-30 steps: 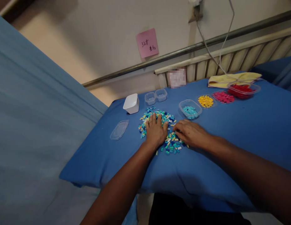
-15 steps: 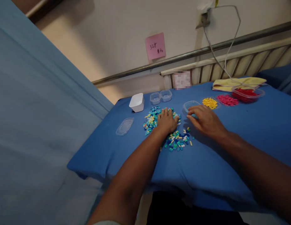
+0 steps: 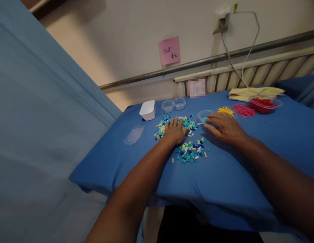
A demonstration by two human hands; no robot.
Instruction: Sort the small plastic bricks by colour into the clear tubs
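A pile of small mixed-colour bricks [image 3: 189, 148] lies on the blue cloth-covered table [image 3: 223, 175]. My left hand [image 3: 174, 131] rests flat on the pile's far half, fingers stretched out. My right hand [image 3: 224, 126] hovers palm down over a clear tub of turquoise bricks [image 3: 204, 116], fingers loosely extended over its rim. Whether a brick is under the fingertips is hidden.
Behind the pile stand a white square cup [image 3: 148, 110] and two small empty clear tubs [image 3: 173, 104]. A clear lid [image 3: 134, 135] lies at the left. Tubs of yellow [image 3: 225, 110], pink [image 3: 243, 110] and red bricks [image 3: 264, 103] line the right, with a yellow cloth [image 3: 253, 92] behind.
My right hand moved from the pile's right edge up to the turquoise tub. My left hand slid slightly farther onto the pile.
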